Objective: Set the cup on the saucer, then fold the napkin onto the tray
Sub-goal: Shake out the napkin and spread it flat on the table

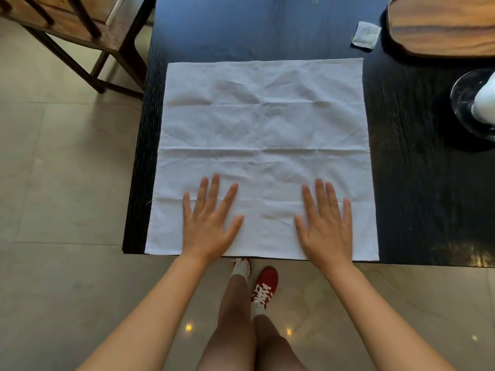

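Observation:
A white cloth napkin (263,135) lies spread flat and square on the black table (417,183), creased in a grid, its near edge along the table's front edge. My left hand (210,223) presses flat on the napkin's near left part, fingers straight and spread. My right hand (325,226) lies flat on the near right part in the same way. A wooden tray (442,28) sits at the far right corner. At the right edge a white cup (485,103) stands on a glass saucer (463,103), both cut off by the frame.
A small white packet (366,36) lies on the table just left of the tray. A wooden chair (80,30) stands on the tiled floor to the far left. The table's left edge runs close beside the napkin.

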Demonstrator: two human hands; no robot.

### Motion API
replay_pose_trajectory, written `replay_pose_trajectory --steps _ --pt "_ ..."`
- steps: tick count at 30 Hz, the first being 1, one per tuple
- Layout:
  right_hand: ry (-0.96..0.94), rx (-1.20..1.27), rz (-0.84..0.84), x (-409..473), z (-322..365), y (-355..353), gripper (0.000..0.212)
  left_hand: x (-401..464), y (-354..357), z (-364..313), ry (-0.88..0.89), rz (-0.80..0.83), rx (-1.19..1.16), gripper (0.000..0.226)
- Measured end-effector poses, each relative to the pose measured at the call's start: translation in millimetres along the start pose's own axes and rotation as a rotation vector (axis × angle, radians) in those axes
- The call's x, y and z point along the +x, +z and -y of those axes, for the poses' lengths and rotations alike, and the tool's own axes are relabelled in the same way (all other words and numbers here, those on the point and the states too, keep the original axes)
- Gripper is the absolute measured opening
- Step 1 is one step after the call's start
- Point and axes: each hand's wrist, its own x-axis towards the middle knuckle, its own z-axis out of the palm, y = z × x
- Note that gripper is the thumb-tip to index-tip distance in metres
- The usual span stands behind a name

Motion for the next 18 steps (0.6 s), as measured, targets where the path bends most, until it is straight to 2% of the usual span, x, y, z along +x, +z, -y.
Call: replay_pose_trajectory --steps 7,9,11,14,18 --pt "0.278 -0.033 -0.001 0.4 -50.9 -20.9 0.071 0.4 -14.2 50.8 -0.314 -0.023 -0.005 0.073" --pt "0.259 -0.009 -0.04 8.4 -37.4 -26.9 0.071 13.5 -22.2 41.4 -0.35 -0.101 -0.044 0.072" --pt "0.102 0.0 -0.079 26.6 -10.3 -31.3 0.067 37.1 -30.9 16.5 -0.204 -0.158 -0.071 0.066" --pt "-0.118 0.014 -0.109 66.8 32.4 -28.8 0.06 82.6 -32.2 -28.2 0.09 -0.147 -0.022 0.06" --pt "-0.117 0.022 -0.058 105.5 36.7 -18.6 0.057 120.5 -22.1 -32.3 0.143 -0.027 0.0 0.059"
